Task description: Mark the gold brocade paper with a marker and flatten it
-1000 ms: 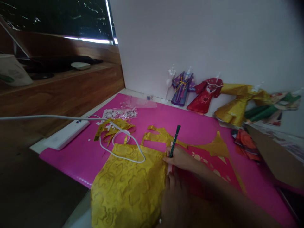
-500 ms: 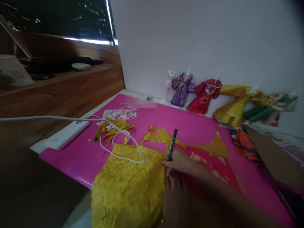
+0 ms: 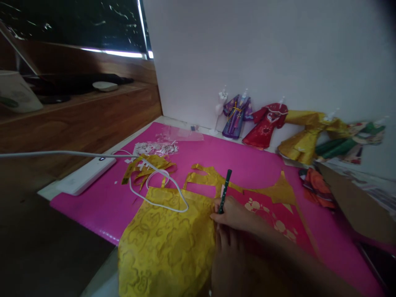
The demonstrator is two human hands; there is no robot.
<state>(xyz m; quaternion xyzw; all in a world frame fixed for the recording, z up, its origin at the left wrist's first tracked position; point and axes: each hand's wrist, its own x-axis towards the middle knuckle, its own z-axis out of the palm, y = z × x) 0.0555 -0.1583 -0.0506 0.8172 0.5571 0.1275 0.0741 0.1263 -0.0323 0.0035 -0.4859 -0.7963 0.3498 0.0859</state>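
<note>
My right hand grips a dark green pen, its tip down at the right edge of a large yellow patterned paper. Just below it, my left hand lies flat, fingers pointing away from me, pressing where the yellow paper meets a red flowered paper. Both papers rest on a pink mat. What lies under my left palm is hidden.
A white cable loops over the yellow paper's top from a white power strip on the left. Yellow paper scraps lie behind it. Small paper robes lean on the white wall. A wooden ledge rises at left.
My right hand and the pen have slid slightly toward me and left along the paper's edge. The left hand stays pressed in place.
</note>
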